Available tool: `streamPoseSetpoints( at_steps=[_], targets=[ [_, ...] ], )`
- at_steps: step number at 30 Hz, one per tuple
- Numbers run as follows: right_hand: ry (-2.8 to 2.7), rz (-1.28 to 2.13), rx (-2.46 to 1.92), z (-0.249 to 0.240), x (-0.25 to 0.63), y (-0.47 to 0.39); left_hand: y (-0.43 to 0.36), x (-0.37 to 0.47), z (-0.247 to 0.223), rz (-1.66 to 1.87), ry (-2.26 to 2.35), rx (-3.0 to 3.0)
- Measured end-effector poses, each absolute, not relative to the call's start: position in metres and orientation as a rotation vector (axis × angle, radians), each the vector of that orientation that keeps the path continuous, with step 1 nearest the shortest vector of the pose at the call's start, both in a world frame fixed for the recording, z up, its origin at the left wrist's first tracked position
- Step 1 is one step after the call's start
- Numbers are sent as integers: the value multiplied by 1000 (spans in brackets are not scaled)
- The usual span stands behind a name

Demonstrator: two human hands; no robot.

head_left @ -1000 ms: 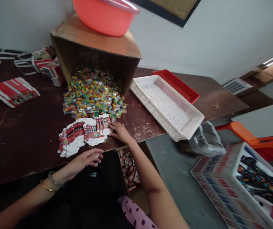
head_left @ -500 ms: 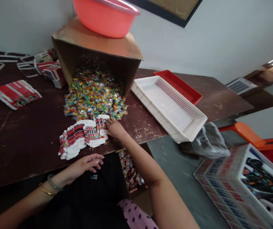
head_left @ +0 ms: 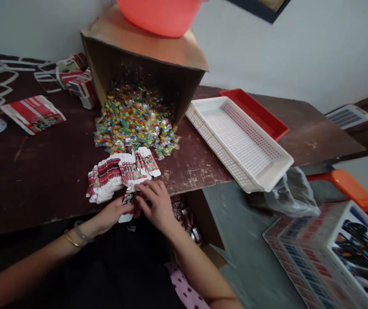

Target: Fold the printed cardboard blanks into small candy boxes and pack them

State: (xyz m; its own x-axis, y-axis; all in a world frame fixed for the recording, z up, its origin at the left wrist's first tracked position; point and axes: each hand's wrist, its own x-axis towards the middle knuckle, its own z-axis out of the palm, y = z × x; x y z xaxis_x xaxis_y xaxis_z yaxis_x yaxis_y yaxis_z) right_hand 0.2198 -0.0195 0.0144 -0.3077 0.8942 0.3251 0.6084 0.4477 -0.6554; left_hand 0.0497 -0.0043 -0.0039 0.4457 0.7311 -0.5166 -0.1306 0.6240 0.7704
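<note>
Carton (head_left: pixel 128 198), small, red, white and dark print, pale end flap, 2 hands' fingers (head_left: pixel 142 186) grasping it

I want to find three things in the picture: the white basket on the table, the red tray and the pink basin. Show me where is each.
White basket (head_left: pixel 242 137): head view, on its inner bottom.
Red tray (head_left: pixel 261 113): head view, on its inside.
Pink basin (head_left: pixel 163 15): head view, on its outer wall.

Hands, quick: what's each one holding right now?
Left hand: closed on a small printed carton.
Right hand: fingers bent at the same carton; whether they grip can't be told.
</note>
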Motion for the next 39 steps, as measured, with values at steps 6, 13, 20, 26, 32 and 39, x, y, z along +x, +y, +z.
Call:
streamPoseSetpoints(
  at_steps=[6,13,20,26,32,39],
  targets=[
    [-1854,926,-1199,19,223,-10,-12,49,14,578,1009,617],
    [-1871,1652,-734,26,239,3,-13,33,10,253,795,828],
    [-1497,1568,-1177,15,241,-32,-33,44,-7,655,1147,1253],
    [-891,1833,-1083,4,246,-62,-49,44,7,678,1033,1329],
    [-423,2265,-975,-19,241,-82,-66,33,3,378,882,1304],
    [-940,2171,-1082,-14,229,-84,-71,27,-3,342,1011,806]
  ],
)
